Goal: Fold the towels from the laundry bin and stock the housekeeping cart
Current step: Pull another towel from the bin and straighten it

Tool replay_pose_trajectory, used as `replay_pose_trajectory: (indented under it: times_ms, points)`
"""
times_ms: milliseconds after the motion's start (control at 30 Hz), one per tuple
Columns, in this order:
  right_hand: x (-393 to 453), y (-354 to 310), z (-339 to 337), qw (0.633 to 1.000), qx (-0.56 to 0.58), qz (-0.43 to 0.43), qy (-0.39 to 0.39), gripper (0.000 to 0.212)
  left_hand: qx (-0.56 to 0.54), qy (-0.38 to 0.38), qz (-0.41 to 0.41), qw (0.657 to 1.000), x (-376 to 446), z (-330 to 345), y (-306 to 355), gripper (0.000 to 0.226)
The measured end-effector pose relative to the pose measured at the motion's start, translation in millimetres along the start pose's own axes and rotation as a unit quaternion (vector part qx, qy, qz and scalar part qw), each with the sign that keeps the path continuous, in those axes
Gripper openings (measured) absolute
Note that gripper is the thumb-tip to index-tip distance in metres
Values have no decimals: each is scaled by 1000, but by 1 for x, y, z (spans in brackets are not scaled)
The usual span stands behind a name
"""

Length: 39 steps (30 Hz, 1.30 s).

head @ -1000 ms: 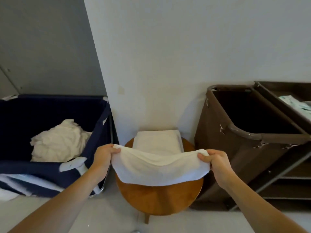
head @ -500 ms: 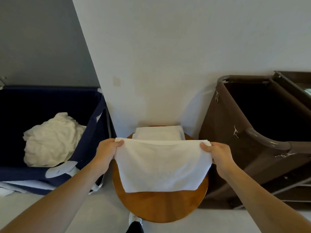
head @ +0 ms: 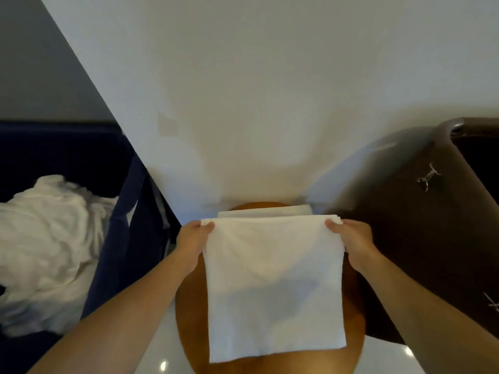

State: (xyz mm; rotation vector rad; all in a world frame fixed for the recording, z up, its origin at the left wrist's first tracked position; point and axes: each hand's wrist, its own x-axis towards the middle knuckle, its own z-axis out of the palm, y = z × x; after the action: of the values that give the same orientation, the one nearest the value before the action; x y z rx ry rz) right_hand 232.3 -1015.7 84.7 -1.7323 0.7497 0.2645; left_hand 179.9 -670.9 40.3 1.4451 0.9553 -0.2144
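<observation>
A white towel [head: 272, 287] hangs flat over a round wooden bench [head: 353, 346], pinched at its top corners; the left hand [head: 193, 242] and right hand [head: 351, 238] are each closed on a corner; it looks light, soft and limp, so gripping corners keeps it square; more towels [head: 46, 238] fill the blue laundry bin [head: 127, 190].

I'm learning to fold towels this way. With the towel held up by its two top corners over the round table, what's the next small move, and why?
Probably lower it flat onto the table. The left hand and right hand pinch the towel by its top corners, it hangs straight, and a folded stack sits just behind.
</observation>
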Motion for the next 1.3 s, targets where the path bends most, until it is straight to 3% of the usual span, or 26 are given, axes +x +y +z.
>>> replay_pose_trajectory:
  times_ms: [100,200,367,467,600,700,800,967,1067,1233,1300]
  points:
    - [30,20,29,998,-39,32,32,13,17,-26,-30,999,27,11,-10,28]
    - [41,51,41,994,-93,59,25,22,25,-69,-58,996,36,13,-36,27]
    - [34,111,32,970,-233,69,23,36,25,-112,-150,982,36,-5,-108,78]
    - [29,142,19,940,-333,75,5,56,14,-124,-188,974,18,-6,-131,58]
    - [13,169,9,974,-181,135,-15,49,1,-147,-214,966,-4,-7,-153,61]
    - [11,179,4,979,-155,124,-51,44,-17,-120,-219,968,-17,-5,-166,53]
    - [21,176,-1,978,-118,134,-112,43,-5,-84,-207,975,-26,-3,-176,43]
    - [42,152,-7,962,-61,156,-217,39,18,-45,-206,977,-34,-1,-182,63]
    - [58,134,-4,957,-22,145,-251,37,15,-52,-230,972,-43,1,-185,49]
    - [103,105,17,959,40,122,-254,41,67,-31,-251,965,-59,0,-207,80]
    - [118,96,26,959,37,105,-259,45,115,21,-223,968,-61,4,-210,57]
